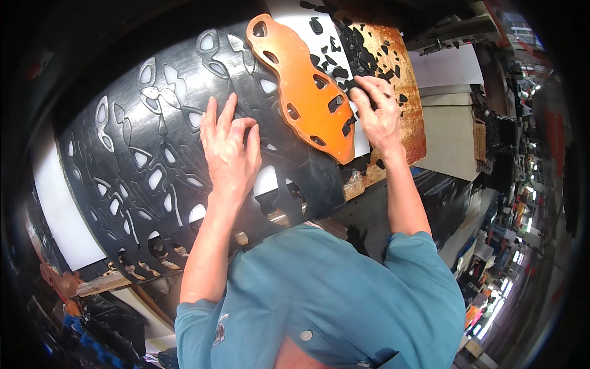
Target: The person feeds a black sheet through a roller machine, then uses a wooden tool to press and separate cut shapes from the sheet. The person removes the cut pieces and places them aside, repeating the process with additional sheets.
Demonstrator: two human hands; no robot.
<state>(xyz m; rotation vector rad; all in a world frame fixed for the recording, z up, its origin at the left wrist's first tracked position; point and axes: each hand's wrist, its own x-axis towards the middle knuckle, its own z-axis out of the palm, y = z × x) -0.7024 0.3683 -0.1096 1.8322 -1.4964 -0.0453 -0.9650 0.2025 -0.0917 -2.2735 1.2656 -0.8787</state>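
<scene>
A large black sheet [184,129] with many cut-out holes is spread over the work surface, showing white through the gaps. An orange wavy-edged plate [301,74] with several openings lies on its right part. My left hand [230,154] is over the sheet, left of the plate, fingers apart and holding nothing. At the plate's right edge is my right hand [382,117], thumb and fingers drawn together beside small black pieces. Whether a piece is between those fingertips is hard to make out. Dark bits [335,103] show in some of the plate's openings.
Loose black cut pieces [359,52] are scattered over a white strip [316,37] and a rusty brown board [418,117] at the right. Pale boxes [452,129] stand beyond the board. A wooden edge [98,285] runs along the near left side.
</scene>
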